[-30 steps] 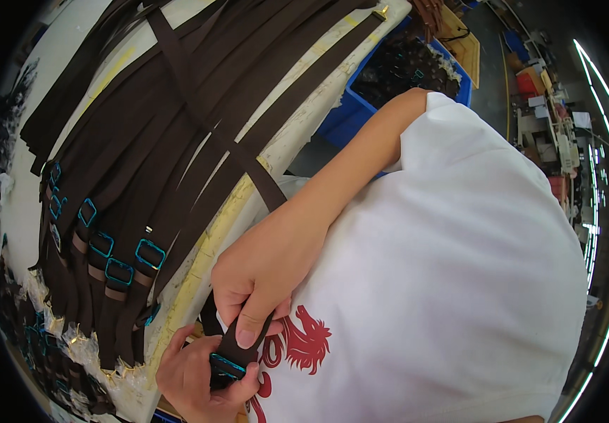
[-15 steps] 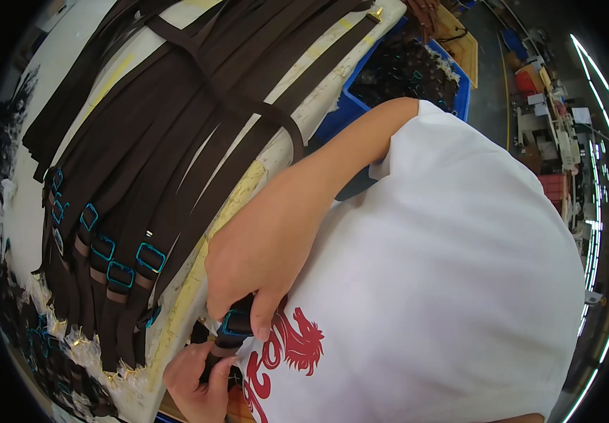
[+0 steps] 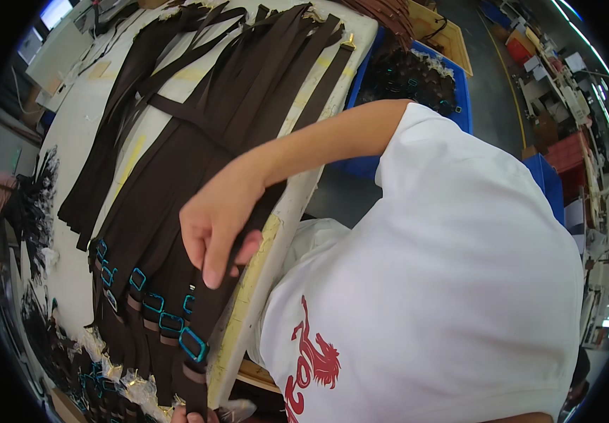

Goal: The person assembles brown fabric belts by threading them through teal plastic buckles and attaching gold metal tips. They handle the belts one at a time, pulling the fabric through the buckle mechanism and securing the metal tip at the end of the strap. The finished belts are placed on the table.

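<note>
A dark brown strap (image 3: 209, 310) lies along the near edge of the table, on top of other straps like it. It has a blue-rimmed rectangular buckle (image 3: 193, 344) and a lighter brown loop just below. My right hand (image 3: 223, 218) reaches over the strap, its fingers and thumb around the strap's two edges. At the bottom of the view my left hand (image 3: 193, 416) pinches the strap's lower end; most of that hand is cut off. To the left, a layer of brown straps (image 3: 177, 176) with several blue buckles covers the table.
The pale, worn table (image 3: 297, 204) ends close to my white shirt. Beyond my right arm stands a blue crate (image 3: 463, 106) of dark buckled pieces, beside a wooden crate (image 3: 452, 35). Clear plastic wrapping (image 3: 139, 391) lies around the straps' lower ends.
The buckled strap has gone from in front of my shirt to the table, onto the row. My right hand has shifted up along it, and my left hand is lower. The view has shifted too.
</note>
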{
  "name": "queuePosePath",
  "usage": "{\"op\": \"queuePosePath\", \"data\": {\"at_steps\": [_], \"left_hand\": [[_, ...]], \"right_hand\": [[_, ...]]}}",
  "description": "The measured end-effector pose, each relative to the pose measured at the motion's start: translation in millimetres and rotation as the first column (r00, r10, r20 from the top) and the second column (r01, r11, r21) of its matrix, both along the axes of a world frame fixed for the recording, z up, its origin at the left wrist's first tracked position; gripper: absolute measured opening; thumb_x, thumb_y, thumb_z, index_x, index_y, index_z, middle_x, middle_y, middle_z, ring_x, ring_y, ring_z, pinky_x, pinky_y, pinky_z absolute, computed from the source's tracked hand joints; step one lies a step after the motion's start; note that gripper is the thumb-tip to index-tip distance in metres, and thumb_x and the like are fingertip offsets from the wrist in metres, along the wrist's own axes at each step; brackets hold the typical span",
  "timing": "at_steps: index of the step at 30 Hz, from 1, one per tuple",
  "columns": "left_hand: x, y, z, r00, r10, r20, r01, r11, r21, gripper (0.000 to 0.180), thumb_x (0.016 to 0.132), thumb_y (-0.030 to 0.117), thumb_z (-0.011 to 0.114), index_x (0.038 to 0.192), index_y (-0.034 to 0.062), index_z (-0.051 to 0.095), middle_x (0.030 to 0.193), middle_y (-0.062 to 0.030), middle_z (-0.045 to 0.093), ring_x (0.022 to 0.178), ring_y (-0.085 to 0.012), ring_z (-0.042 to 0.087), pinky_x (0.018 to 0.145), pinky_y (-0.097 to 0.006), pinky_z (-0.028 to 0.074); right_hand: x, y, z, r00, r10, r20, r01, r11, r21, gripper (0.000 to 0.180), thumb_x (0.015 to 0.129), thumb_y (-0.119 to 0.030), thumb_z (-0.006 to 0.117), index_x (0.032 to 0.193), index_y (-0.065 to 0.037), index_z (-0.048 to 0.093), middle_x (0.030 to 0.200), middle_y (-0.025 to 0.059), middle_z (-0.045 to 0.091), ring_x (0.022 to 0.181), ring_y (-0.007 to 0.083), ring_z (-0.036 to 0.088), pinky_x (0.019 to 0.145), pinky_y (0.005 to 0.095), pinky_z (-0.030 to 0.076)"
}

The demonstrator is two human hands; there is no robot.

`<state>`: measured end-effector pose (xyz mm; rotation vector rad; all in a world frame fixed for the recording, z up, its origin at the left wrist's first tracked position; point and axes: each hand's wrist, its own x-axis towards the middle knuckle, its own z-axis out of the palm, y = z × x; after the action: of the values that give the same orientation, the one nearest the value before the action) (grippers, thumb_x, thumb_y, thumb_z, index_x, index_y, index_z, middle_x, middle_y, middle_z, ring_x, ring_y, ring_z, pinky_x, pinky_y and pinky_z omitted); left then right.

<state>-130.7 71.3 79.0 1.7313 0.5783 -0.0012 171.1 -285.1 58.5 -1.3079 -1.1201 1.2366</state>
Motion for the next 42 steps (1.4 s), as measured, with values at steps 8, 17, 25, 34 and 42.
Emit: {"op": "queuePosePath", "data": {"at_steps": [8, 17, 25, 34, 42], "left_hand": [[23, 113, 36, 0.962, 0.151, 0.228, -0.261, 0.756, 0.600, 0.043, 0.098, 0.030, 0.079, 0.070, 0.0017, 0.063, 0.063, -0.0022, 0.051, 0.064, -0.0165, 0.044, 0.062, -0.034, 0.041], [65, 106, 43, 0.973, -0.027, 0.229, -0.213, 0.284, 0.935, 0.045, 0.102, 0.033, 0.073, 0.078, -0.0041, 0.072, 0.068, -0.0159, 0.065, 0.059, -0.0256, 0.048, 0.063, -0.044, 0.044], [123, 105, -28, 0.878, -0.440, 0.185, -0.179, 0.057, 0.982, 0.050, 0.107, 0.027, 0.065, 0.063, 0.0033, 0.055, 0.054, -0.0149, 0.049, 0.045, -0.0313, 0.043, 0.046, -0.045, 0.037], [133, 97, -54, 0.955, -0.293, 0.053, -0.080, -0.082, 0.993, 0.050, 0.108, 0.040, 0.057, 0.068, 0.0102, 0.064, 0.062, -0.0135, 0.063, 0.051, -0.0341, 0.059, 0.045, -0.047, 0.042], [119, 102, -58, 0.979, -0.204, -0.016, -0.013, -0.137, 0.990, 0.049, 0.107, 0.043, 0.057, 0.071, 0.0112, 0.065, 0.063, -0.0123, 0.063, 0.050, -0.0327, 0.057, 0.045, -0.045, 0.043]], "right_hand": [[152, -95, 80, 0.277, -0.185, 0.943, 0.507, 0.862, 0.020, 0.045, 0.095, -0.042, 0.075, 0.075, -0.002, 0.068, 0.056, 0.0034, 0.060, 0.056, 0.0183, 0.064, 0.059, 0.0358, 0.051], [243, -184, 112, -0.614, -0.120, 0.780, 0.490, 0.716, 0.496, 0.024, 0.084, -0.030, 0.077, 0.087, -0.006, 0.074, 0.074, 0.0144, 0.072, 0.072, 0.0326, 0.074, 0.062, 0.0439, 0.056], [302, -276, 26, -0.571, 0.097, 0.815, 0.703, 0.571, 0.424, 0.019, 0.070, -0.014, 0.072, 0.088, -0.009, 0.074, 0.080, 0.0130, 0.071, 0.084, 0.0346, 0.071, 0.078, 0.0486, 0.052], [305, -340, -5, -0.562, 0.249, 0.788, 0.775, 0.490, 0.398, 0.014, 0.079, -0.019, 0.071, 0.092, -0.018, 0.076, 0.091, 0.0055, 0.074, 0.093, 0.0295, 0.073, 0.082, 0.0481, 0.044], [304, -179, 10, -0.039, 0.455, 0.890, 0.919, 0.366, -0.146, 0.039, 0.089, -0.014, 0.069, 0.128, -0.012, 0.072, 0.124, 0.0124, 0.073, 0.121, 0.0371, 0.066, 0.096, 0.0846, 0.040]]}}
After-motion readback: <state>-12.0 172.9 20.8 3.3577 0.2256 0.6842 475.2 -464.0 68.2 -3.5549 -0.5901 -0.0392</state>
